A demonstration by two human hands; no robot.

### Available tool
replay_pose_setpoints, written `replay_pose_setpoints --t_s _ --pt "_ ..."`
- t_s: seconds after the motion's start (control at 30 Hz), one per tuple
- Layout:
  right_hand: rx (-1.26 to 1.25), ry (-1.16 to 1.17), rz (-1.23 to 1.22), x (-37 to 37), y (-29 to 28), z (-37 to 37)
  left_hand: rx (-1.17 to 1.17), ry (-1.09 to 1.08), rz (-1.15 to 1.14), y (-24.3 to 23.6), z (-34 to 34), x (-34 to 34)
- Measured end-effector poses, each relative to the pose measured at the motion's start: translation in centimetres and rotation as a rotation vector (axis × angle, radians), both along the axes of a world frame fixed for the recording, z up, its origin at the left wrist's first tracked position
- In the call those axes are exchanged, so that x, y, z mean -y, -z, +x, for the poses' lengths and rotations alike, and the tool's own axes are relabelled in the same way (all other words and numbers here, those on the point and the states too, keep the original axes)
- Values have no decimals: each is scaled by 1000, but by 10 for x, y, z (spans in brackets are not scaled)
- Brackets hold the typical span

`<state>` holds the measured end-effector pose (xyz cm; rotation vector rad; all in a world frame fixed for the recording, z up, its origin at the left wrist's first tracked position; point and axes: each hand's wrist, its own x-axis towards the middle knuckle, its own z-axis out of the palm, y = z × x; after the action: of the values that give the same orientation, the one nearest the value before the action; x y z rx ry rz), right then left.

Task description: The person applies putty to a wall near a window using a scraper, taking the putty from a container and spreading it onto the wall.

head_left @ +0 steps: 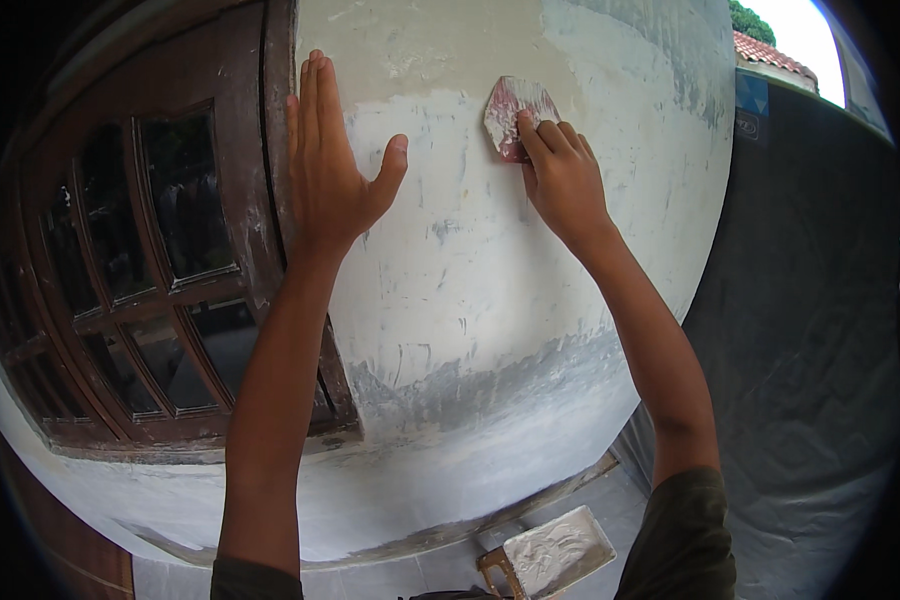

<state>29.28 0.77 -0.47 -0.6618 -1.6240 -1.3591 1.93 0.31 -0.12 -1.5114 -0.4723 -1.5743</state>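
The right hand [562, 180] presses one putty scraper [515, 115] against the plastered wall [490, 290]. The left hand [330, 165], flat and empty, rests beside the window frame [270, 200]. Bare wall lies between the hands. One plaster tray [555, 550] sits below.

A rough plastered wall [490, 300], patched white and grey, fills the centre. At nine o'clock a dark brown wooden window frame [260, 190] holds small glass panes [185, 195]. A dark grey tarpaulin [810, 330] hangs at three o'clock. At one o'clock, red roof tiles [765, 50] meet bright daylight. Pale grey floor tiles [620, 500] lie at six o'clock.
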Motion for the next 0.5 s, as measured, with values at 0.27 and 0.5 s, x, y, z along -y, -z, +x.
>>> replay_pose_setpoints --t_s 0.27,0.5 --pt "-16 -12 -186 48 57 4 -12 -23 40 0 0 1" --pt "-427 -483 -608 84 41 17 -35 4 36 -1 2 1"
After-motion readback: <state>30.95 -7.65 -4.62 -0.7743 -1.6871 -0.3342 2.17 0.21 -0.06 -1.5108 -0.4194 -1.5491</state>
